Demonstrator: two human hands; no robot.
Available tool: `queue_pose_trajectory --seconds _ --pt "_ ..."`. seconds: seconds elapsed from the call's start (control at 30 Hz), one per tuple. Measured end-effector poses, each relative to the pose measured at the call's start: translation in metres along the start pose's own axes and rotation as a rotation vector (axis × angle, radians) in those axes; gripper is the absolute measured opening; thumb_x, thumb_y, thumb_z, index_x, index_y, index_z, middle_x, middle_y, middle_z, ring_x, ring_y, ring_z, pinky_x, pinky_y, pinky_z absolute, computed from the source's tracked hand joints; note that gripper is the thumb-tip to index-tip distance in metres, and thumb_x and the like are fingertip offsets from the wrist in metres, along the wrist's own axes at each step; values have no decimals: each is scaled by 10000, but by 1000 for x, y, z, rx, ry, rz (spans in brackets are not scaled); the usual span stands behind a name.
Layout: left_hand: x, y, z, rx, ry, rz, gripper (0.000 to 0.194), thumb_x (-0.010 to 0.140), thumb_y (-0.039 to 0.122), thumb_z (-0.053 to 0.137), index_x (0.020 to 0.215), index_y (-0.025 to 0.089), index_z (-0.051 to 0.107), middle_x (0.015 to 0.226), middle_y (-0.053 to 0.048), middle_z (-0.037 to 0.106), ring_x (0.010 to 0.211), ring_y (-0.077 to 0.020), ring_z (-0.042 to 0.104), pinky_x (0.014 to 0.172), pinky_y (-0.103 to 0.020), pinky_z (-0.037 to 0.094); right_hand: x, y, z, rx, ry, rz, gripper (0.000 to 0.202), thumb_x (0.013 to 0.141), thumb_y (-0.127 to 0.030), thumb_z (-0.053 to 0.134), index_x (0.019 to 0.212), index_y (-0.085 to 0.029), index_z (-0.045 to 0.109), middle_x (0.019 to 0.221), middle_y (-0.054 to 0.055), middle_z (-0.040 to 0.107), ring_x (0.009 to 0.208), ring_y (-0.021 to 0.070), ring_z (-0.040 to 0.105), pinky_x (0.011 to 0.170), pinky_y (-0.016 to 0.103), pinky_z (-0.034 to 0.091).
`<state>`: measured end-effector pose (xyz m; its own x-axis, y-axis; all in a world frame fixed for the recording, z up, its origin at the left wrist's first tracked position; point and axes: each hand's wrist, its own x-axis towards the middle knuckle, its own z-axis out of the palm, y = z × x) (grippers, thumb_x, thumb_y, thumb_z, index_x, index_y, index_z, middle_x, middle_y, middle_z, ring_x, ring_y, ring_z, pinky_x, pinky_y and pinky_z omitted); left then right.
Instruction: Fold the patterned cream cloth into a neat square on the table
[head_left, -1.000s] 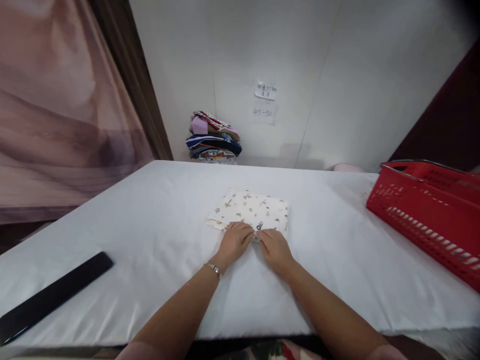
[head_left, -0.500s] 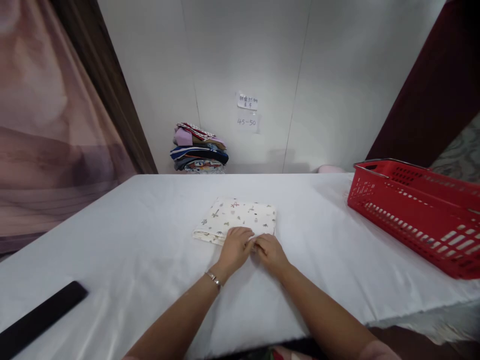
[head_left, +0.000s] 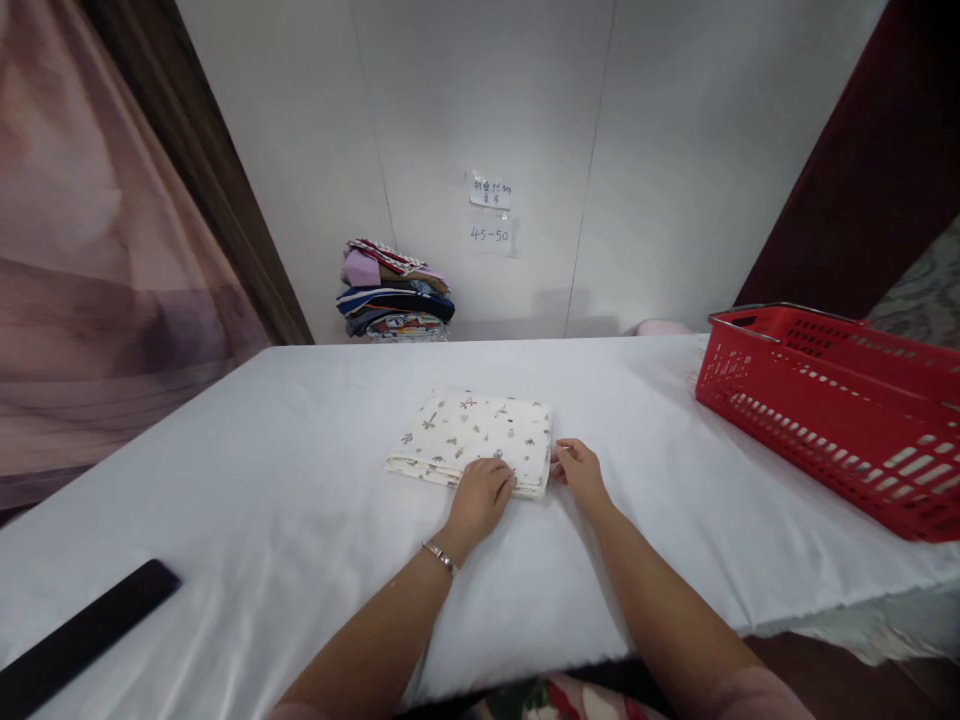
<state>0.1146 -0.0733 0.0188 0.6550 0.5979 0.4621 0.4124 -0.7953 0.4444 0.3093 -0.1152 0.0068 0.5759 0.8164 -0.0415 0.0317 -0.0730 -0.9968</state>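
A folded cream cloth [head_left: 472, 425] with small printed figures lies flat on the white-covered table, its layered edge facing me. My left hand [head_left: 481, 492] rests on the near edge of the cloth, fingers together and pressed on it; a silver bracelet circles that wrist. Just beyond the cloth's right edge is my right hand [head_left: 581, 472], its fingers slightly curled and apart, with nothing visible between them.
A red plastic basket [head_left: 832, 415] stands at the right of the table [head_left: 300, 430]. A long black object [head_left: 90, 625] lies at the near left. Behind the far edge is a stack of folded fabrics [head_left: 396, 298] by the wall, where paper signs [head_left: 490, 213] hang.
My right hand has let go of the cloth's near edge and moved right, to beside the cloth. My left hand stays on the near edge, and the cloth's near right corner now shows.
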Motion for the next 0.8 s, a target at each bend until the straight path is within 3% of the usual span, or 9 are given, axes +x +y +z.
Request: queue_pose_trajectory --seconds 0.2,0.37,0.53,0.8 --pt "1 13 1 -4 53 -3 186 882 308 471 961 235 624 985 -41 635 955 -194 538 887 -398 373 -6 -4 3 -28 -99 18 264 689 -423 575 814 -197 525 524 -51 552 364 100 488 338 205 343" --pt "7 28 7 -19 26 5 208 819 367 578 971 233 624 968 -31 637 930 -188 545 885 -384 370 -8 -7 4 -35 -134 14 291 688 -441 574 830 -202 488 488 -72 531 352 103 485 324 197 330" --pt "14 33 15 5 13 -93 123 808 329 580 799 223 641 828 -16 631 849 -184 550 795 -363 380 -9 -9 1 -59 -161 25 248 707 -424 550 797 -202 485 468 -76 517 351 96 471 336 194 333" --pt "15 34 13 -18 27 -136 282 863 225 448 594 184 518 666 2 565 699 -141 510 694 -315 372 -11 -16 -10 -163 -289 30 234 728 -385 568 611 -199 487 419 -63 495 346 81 425 351 199 300"
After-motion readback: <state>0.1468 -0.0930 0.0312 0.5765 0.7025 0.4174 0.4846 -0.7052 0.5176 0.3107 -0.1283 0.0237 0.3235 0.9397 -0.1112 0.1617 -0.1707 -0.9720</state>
